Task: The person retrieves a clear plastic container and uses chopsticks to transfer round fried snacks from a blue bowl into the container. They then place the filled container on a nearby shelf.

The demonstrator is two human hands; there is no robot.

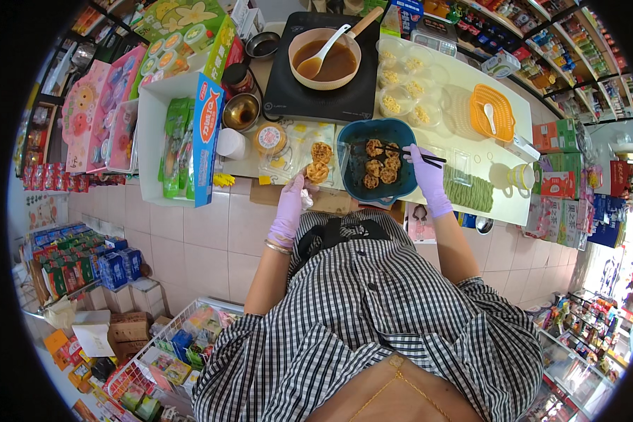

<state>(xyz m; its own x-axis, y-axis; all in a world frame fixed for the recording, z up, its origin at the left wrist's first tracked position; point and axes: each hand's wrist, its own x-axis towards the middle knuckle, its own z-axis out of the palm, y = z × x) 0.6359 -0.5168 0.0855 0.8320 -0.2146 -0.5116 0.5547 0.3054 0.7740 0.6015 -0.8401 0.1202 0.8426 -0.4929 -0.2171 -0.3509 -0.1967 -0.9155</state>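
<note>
My left hand (293,203), in a purple glove, is at the table's front edge beside a browned, patty-like food piece (317,172). Its fingertips meet the edge of that piece or of the clear plastic container (282,164) around it; which one, I cannot tell. A second browned piece (322,152) lies just behind. Some crumpled white material (306,199) hangs under the fingers. My gloved right hand (424,171) grips black chopsticks (428,156), their tips among several browned pieces (390,162) in a dark blue basin (352,182).
Behind the basin, a pan (324,83) of brown liquid with a ladle (327,48) stands on an induction cooker (279,79). Clear cups (392,103) with yellowish bits are to its right, near an orange basket (490,95). An open white box (150,142) stands left.
</note>
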